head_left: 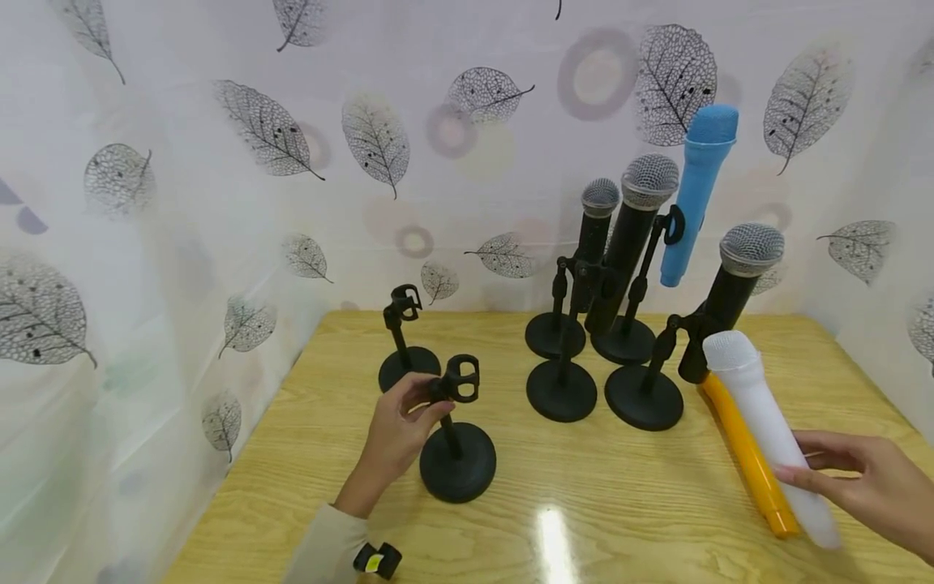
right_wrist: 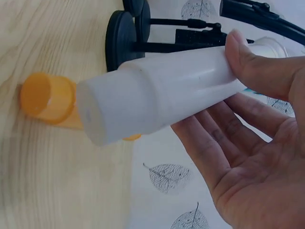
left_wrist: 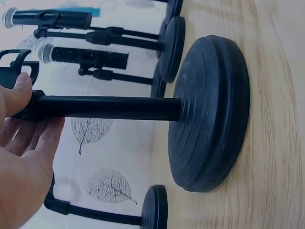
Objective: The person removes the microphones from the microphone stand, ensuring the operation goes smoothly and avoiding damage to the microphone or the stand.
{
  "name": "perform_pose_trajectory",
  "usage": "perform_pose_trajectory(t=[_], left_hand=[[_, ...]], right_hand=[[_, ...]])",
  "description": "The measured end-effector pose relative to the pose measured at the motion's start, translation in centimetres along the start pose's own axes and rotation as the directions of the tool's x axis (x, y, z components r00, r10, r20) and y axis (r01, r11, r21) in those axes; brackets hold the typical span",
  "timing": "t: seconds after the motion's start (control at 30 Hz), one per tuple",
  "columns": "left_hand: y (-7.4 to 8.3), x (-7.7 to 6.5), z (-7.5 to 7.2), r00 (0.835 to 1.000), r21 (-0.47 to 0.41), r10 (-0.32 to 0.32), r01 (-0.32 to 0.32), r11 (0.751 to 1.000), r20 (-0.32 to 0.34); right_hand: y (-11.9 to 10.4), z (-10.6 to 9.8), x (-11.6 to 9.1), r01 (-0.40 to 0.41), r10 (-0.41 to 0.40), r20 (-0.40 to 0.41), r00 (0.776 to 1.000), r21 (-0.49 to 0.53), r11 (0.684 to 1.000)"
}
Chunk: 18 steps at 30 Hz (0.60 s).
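Observation:
My left hand pinches the neck of a black desktop microphone stand, just under its clip. The clip holds no microphone, and in the left wrist view the round base rests on the wooden table. On the right side, my right hand holds a white microphone between thumb and fingers, tilted with its head pointing away. Its blunt end is off the table in the right wrist view. Partly covered by it in the head view, an orange microphone lies on the table.
Behind the left hand stands another stand with a bare clip. At the back right, several stands carry black microphones and a blue microphone. A leaf-patterned curtain borders the wooden table.

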<state>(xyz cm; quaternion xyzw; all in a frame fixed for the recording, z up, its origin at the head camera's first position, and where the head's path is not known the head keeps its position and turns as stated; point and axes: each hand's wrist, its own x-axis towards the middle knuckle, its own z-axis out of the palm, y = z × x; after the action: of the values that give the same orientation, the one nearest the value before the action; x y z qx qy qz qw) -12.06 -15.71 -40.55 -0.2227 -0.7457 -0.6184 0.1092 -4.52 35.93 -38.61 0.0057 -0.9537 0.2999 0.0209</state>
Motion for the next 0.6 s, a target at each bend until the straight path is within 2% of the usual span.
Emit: perform_pose_trajectory(t=[0.13,0.47,0.6], left_hand=[[-0.2,-0.2,-0.8,1.0,0.015,-0.005,0.005,1.0,-0.02],[-0.7,-0.6,-2.4,0.998,0.028,-0.006,0.008,1.0,-0.068],[-0.7,-0.7,-2.9,0.996,0.033,-0.016,0.019,0.999,-0.091]], right_hand=[[1.2,0.3,-0.4,-0.012,0.012,-0.004,1.0,-0.01,1.0],[3.4,0.5,-0.6,-0.091,0.092,0.092,0.991,-0.017,0.996],[4.0,0.2,-0.1,-0.153,0.153,0.139,0.978,-0.017,0.988]])
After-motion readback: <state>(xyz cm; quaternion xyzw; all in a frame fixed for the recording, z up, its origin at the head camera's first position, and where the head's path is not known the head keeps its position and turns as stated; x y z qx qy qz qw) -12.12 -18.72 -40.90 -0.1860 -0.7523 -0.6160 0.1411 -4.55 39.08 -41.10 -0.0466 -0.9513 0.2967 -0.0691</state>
